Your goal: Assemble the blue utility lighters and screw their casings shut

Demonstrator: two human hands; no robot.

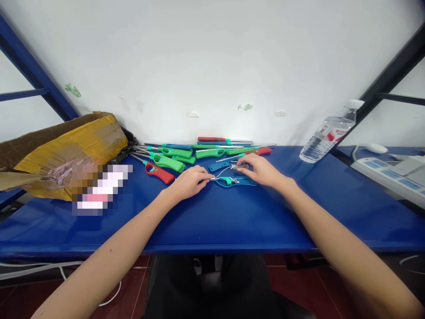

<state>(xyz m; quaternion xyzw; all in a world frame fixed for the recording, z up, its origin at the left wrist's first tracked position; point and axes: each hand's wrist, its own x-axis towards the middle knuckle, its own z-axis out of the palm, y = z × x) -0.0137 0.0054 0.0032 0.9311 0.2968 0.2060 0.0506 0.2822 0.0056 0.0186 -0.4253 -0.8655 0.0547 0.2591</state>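
An opened blue lighter shell (244, 181) lies on the blue table between my hands, with a teal trigger (227, 180) in it. My left hand (191, 181) pinches the metal rod at the shell's left end. My right hand (257, 169) is closed on a small clear part (239, 167) above the shell; a thin pale tube (223, 172) runs from it toward the rod. Just behind lies another blue shell piece (219, 165). Green lighters (168, 162) and a red lighter (160, 173) are left of and behind my left hand.
At the left sits an open cardboard box (96, 133) with yellow tape, beside a blurred patch. A clear water bottle (327, 135) leans at the back right. White power strips (392, 175) lie at the far right. The white wall (212, 66) rises behind the table (212, 221).
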